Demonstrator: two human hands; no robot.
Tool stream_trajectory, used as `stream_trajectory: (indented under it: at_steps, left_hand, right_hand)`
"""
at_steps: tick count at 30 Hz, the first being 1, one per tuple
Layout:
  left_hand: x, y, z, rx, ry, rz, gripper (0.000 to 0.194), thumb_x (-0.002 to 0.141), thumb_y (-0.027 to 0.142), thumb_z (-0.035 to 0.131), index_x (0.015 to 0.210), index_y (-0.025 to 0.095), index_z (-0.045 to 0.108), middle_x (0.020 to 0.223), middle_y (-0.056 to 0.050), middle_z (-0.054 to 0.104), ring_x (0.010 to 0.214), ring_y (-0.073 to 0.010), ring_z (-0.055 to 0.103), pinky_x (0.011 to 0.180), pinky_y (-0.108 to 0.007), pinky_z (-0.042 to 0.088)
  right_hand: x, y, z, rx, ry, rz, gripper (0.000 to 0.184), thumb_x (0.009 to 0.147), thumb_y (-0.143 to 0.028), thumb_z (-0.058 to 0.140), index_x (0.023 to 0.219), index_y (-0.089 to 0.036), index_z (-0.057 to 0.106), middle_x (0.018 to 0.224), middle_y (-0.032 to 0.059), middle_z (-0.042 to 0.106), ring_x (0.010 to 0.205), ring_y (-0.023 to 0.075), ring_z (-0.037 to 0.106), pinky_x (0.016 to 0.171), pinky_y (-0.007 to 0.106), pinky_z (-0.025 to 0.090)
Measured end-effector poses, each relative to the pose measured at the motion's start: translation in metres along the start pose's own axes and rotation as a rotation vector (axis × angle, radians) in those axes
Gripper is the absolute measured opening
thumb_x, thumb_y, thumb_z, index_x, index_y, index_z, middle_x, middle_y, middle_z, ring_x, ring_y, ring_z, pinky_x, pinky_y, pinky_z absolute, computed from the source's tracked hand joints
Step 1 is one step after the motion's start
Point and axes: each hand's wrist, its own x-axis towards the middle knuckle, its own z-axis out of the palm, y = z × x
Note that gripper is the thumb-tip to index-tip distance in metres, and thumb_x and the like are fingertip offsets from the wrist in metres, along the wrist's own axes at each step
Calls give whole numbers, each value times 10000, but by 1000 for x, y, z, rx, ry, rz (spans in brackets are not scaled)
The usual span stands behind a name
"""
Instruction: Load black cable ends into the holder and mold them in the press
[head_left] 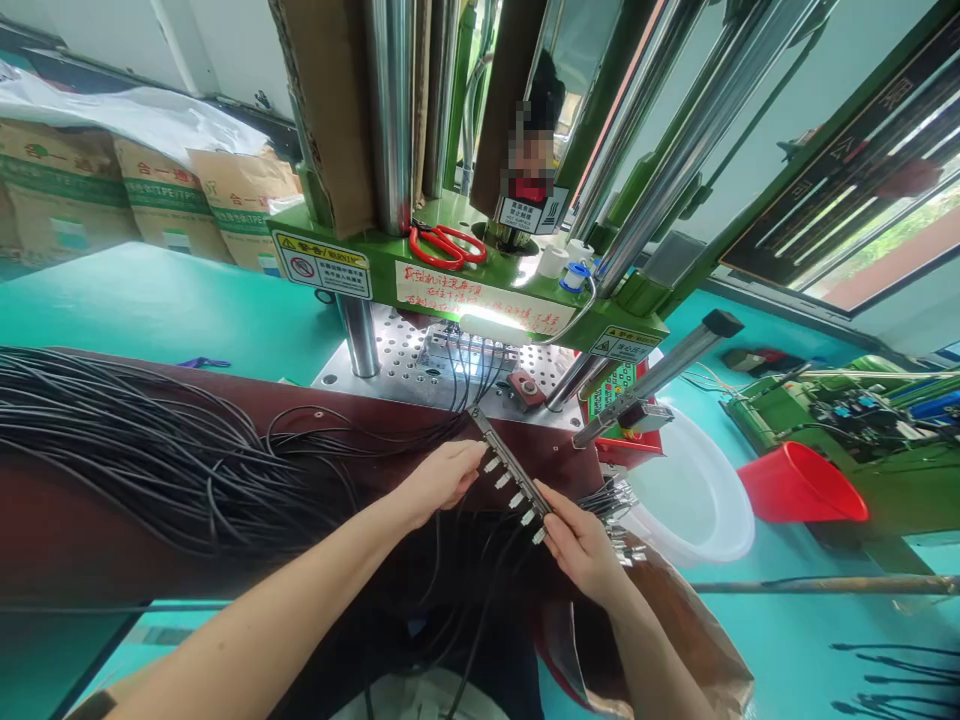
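Hands on a long metal bar [510,468] that runs diagonally from far-left to near-right across the dark red counter [90,530], right in front of the green press machine [480,280]. The bar has a row of little silver plugs sticking out of its near side, each with a black cable [480,560] trailing down toward the person. The left hand [442,478] sits at the far-left part of the bar, fingers curled loosely with the tips touching it near the plugs. The right hand [581,545] is at the near-right end, fingers closed around that end of the bar. A big bundle of black cables [150,440] sprawls over the counter to the left. Red scissors [448,243] lie on the machine's green ledge, and off to the right there's a white basin [697,500] and a red bucket [799,485].
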Motion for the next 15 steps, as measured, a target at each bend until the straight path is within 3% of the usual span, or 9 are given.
stream_trajectory:
  at_steps: [3,7,11,15]
  left_hand:
    - [15,8,5,395,24,63,329,845,429,281,614,203,343,451,62,314,369,-75,279,396,-213,231]
    - [28,26,7,937,166,208,179,799,356,421,776,189,481,706,-41,557,649,-185,546,603,-293,380]
    - [32,39,-11,1276,371,278,271,820,361,395,1012,192,482,984,-104,568,893,-260,556,703,-356,419]
    - [43,29,-39,1339,539,145,381,816,454,388,998,147,520,1031,-145,538,1024,-302,482,782,-395,414]
  right_hand:
    - [-5,-4,-1,-40,47,56,467,859,-379,436,1284,-186,408,593,-27,442,495,87,393,439,211,329]
    - [-10,-7,0,-159,139,160,470,832,-319,435,1274,-178,363,602,-32,477,507,112,448,468,227,351]
    - [-17,-18,-1,-692,103,158,392,877,-291,318,1226,-137,406,599,14,565,545,182,549,524,284,375]
    - [-4,-41,-9,-1137,57,66,347,881,-329,335,1104,-143,525,660,74,633,594,249,608,533,321,393]
